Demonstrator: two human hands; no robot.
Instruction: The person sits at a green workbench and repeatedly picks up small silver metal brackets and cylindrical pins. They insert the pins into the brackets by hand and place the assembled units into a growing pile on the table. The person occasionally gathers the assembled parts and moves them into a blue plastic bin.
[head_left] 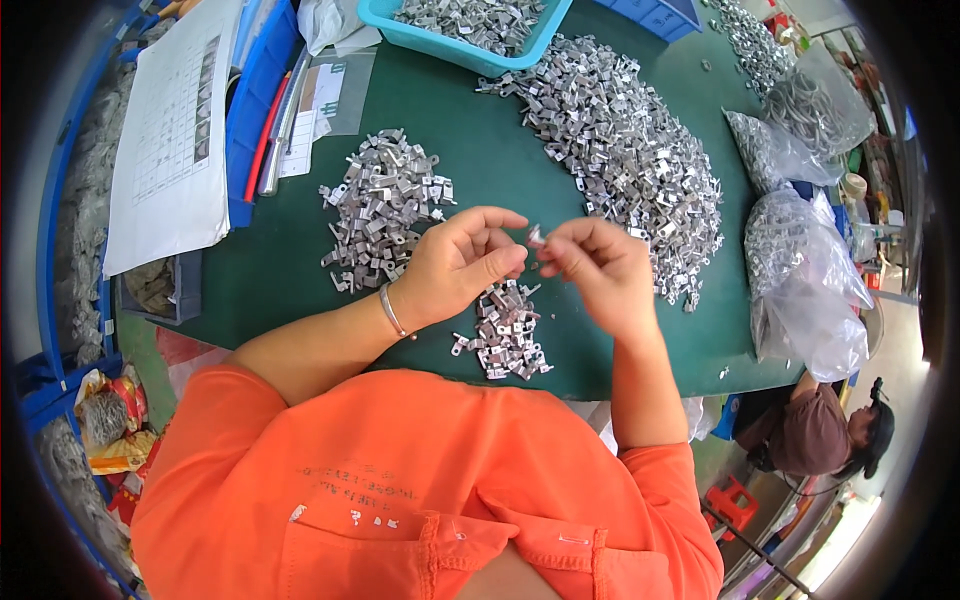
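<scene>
In my right hand, thumb and forefinger pinch a small silvery metal bracket. Close beside it on the left is my left hand, its thumb and forefinger apart with nothing visible between them. Under the two hands lies a small heap of metal brackets on the green tabletop. A second heap of brackets rests to the left, next to my left hand. The largest heap of brackets spreads in a long curve beyond and to the right of my right hand.
A turquoise basin of brackets stands at the far side. Papers, a blue file holder and pens are at the left. Clear bags of metal parts line the right edge. Another person is at the lower right.
</scene>
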